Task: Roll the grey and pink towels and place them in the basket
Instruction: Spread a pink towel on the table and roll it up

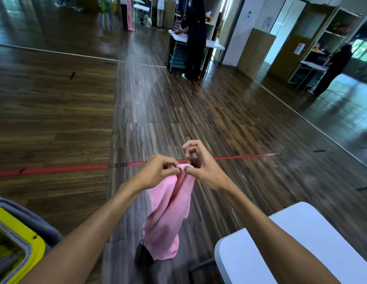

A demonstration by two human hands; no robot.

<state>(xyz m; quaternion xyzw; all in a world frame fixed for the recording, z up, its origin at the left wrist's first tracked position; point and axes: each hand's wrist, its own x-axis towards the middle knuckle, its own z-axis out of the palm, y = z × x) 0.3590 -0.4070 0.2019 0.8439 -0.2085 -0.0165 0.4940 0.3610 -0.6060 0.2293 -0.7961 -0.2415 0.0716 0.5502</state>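
A: Where's the pink towel (168,212)?
B: In the air over the wooden floor (199,119), soft terry hanging in long folds. The left hand (158,171) and right hand (201,167) both pinch its bunched top edge.
A: The table (301,242)?
B: Smooth, white, lower right.

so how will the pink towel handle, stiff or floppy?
Probably floppy: the pink towel hangs in loose folds from the grip of the left hand and right hand at its top edge. Likely light, since fingertip pinches hold it. It looks soft, so unlikely to slip.
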